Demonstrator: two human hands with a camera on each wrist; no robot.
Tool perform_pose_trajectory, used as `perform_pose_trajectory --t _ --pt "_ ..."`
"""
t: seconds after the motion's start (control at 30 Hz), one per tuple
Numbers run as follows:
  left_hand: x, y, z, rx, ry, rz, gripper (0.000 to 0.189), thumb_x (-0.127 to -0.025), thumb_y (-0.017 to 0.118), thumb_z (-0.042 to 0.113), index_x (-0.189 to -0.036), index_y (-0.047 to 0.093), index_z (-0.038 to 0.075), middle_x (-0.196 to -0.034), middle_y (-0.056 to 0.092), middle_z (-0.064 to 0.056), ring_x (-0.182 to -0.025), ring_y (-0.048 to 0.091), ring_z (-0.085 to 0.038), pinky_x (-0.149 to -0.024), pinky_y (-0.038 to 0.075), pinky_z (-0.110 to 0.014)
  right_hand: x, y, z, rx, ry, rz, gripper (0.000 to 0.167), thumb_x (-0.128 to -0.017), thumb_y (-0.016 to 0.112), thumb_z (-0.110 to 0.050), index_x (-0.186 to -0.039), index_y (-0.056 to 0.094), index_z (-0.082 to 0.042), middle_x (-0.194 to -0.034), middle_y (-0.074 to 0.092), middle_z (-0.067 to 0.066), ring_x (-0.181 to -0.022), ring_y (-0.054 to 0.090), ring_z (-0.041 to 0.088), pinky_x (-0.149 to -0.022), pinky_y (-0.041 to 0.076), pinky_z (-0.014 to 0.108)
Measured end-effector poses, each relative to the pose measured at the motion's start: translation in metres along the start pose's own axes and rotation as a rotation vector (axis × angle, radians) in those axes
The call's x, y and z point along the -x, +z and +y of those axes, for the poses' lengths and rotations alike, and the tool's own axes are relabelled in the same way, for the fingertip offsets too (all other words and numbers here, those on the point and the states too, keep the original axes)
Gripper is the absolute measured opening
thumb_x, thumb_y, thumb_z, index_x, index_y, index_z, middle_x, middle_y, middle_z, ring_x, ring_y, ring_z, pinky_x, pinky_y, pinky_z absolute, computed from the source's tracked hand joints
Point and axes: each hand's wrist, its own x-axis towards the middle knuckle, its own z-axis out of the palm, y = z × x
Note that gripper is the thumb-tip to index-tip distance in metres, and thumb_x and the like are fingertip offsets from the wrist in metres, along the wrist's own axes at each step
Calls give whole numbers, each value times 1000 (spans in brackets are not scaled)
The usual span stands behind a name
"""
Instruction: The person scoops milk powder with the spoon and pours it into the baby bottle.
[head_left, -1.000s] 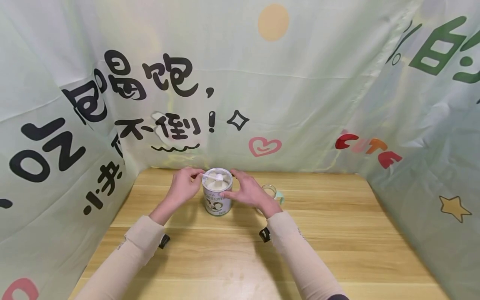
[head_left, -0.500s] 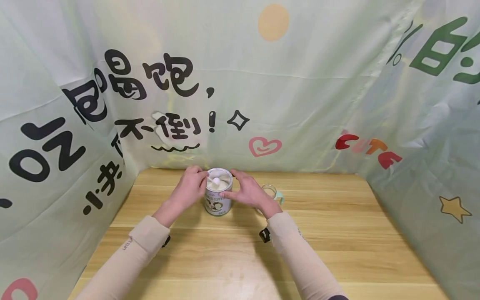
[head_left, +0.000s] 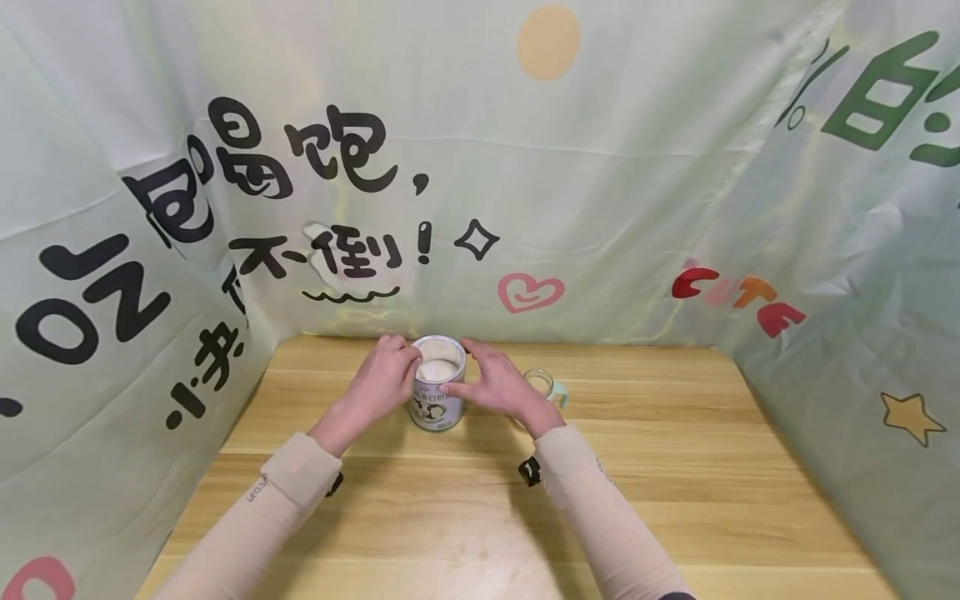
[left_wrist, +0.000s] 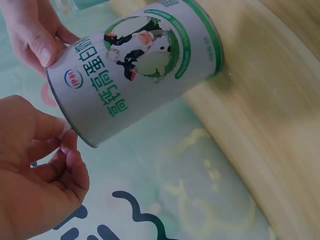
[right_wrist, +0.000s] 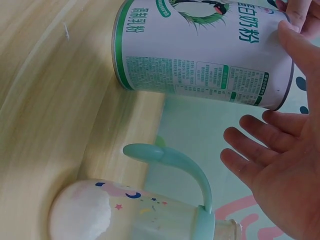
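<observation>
A white milk powder can [head_left: 437, 408] with green lettering and a cow picture stands upright and lidless near the table's back edge. Pale powder [head_left: 437, 368] shows inside it. My left hand [head_left: 382, 375] is at the can's left rim, its thumb and fingers pinching the white handle [left_wrist: 65, 131] of a scoop, whose bowl is hidden inside the can. My right hand [head_left: 495, 385] holds the can from the right, thumb on the near side and forefinger at the back rim. Its other fingers [right_wrist: 252, 135] stretch out loosely beside the can.
A baby bottle [right_wrist: 165, 215] with a mint-green handle [right_wrist: 192, 167] stands lidless just right of the can, partly behind my right wrist, with white contents at its bottom. Printed cloth walls [head_left: 615, 208] enclose the wooden table [head_left: 450, 517] at the back and sides.
My left hand has moved slightly right and closer over the rim. The scoop's bowl, visible above the powder earlier, has gone down out of sight. My right hand stays in place.
</observation>
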Motion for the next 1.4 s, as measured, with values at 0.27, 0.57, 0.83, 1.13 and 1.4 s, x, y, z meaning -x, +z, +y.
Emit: perform_pose_trajectory --t 0.27,0.57,0.83,1.13,1.4 --pt "-1 -1 1 92 -64 -41 10 -96 67 1 -93 75 -5 -90 72 -17 -87 62 -34 -83 53 -48 0 0 1 -4 10 -6 87 -89 81 -55 -157 47 -13 -153 58 12 -142 55 31 -118 46 51" --pt "-3 -3 0 167 -111 -51 13 -96 66 -1 -89 76 -4 -85 74 -15 -84 65 -33 -81 53 -50 -1 1 2 5 23 -11 87 -90 79 -57 -158 46 -14 -155 57 10 -144 54 30 -119 45 50" --pt "-5 -5 2 184 -138 -110 13 -96 67 0 -89 78 -3 -87 74 -14 -86 65 -30 -83 54 -49 0 1 1 2 26 -14 87 -90 79 -56 -158 46 -14 -155 57 10 -144 53 31 -119 45 51" --pt "-5 -5 4 185 -156 -101 15 -97 66 2 -92 78 -3 -88 73 -14 -88 66 -32 -83 54 -50 1 1 -1 6 31 -18 87 -91 78 -57 -158 46 -13 -155 57 12 -144 54 32 -119 45 52" --pt "-5 -6 3 211 -304 23 19 -100 65 10 -103 79 -3 -92 77 -16 -80 68 -28 -73 56 -44 0 1 0 -1 20 -14 86 -90 79 -56 -157 46 -12 -154 58 12 -143 54 32 -119 45 52"
